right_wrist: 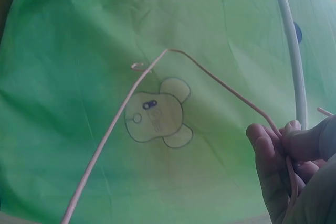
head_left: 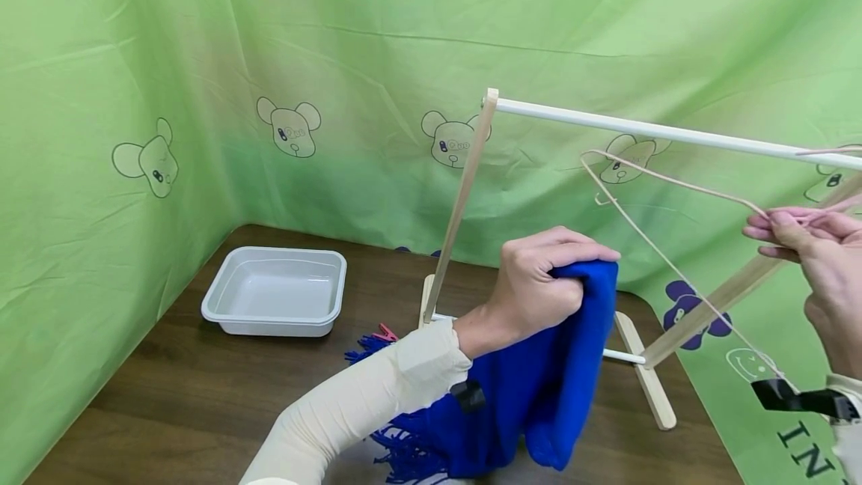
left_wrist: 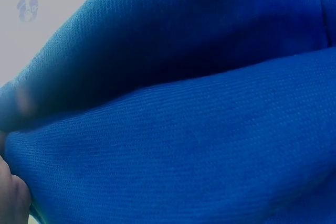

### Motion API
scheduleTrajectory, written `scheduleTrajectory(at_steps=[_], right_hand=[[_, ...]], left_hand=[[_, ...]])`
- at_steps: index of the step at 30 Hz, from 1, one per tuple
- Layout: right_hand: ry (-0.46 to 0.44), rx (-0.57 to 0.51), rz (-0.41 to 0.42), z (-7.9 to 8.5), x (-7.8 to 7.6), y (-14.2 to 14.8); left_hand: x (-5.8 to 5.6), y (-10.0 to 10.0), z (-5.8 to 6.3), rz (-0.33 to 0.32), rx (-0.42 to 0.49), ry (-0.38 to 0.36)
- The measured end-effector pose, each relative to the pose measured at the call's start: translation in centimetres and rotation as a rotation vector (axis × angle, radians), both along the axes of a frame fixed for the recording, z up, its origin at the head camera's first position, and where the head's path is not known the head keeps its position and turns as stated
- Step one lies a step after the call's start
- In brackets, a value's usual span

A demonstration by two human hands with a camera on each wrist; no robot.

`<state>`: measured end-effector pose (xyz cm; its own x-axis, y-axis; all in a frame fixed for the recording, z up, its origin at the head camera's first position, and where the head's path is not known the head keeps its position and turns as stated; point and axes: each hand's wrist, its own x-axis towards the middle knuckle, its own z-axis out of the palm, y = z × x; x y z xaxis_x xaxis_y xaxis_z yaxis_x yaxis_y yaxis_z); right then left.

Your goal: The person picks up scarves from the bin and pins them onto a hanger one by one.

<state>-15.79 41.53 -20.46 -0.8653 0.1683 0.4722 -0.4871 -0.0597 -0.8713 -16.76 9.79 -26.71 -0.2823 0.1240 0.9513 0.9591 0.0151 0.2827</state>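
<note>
My left hand [head_left: 539,272] grips the top of a folded blue scarf [head_left: 586,365], raised in front of the rack. The scarf's lower part hangs down, and its fringe [head_left: 411,447] spreads at the table. Ribbed blue cloth fills most of the left wrist view, with part of the left hand [left_wrist: 13,195] at the lower left edge. At the right, my right hand [head_left: 821,253] pinches a thin pink clothes hanger [head_left: 673,178] near its neck, below the rack's top bar. The right wrist view shows thumb and fingers around the hanger wire [right_wrist: 226,87].
A wooden rack with a white top bar [head_left: 640,128] stands on the brown table [head_left: 148,410]. The white plastic basin [head_left: 272,320] is at the back left. Beside the fringe lies a pink clothespin [head_left: 386,333]. Green printed curtain [head_left: 370,36] hangs behind.
</note>
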Motion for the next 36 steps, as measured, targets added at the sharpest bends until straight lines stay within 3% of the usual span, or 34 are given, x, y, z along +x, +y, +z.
scheduleTrajectory(at_steps=[10,13,17,21,27,36], right_hand=[[-0.045,0.019,0.012,-1.0,1.0,-0.8],[-0.071,0.059,-0.025,-1.2,1.2,-0.9],[-0.114,0.11,-0.08,-1.5,1.5,-1.4],[-0.111,0.115,-0.085,-1.7,1.6,-1.9],[-0.148,0.139,-0.125,-2.4,1.5,-2.7],[-0.166,0.231,-0.145,-3.4,1.6,-3.5]], left_hand=[[0.1,0.0,0.3,0.016,-0.011,-0.005],[0.1,0.1,0.6,0.004,-0.016,-0.018],[0.3,0.1,1.4,-0.022,-0.007,-0.031],[1.0,-0.2,2.6,-0.034,-0.006,-0.032],[1.6,-0.4,3.8,-0.014,-0.017,-0.007],[0.2,1.2,3.6,-0.042,-0.005,0.009]])
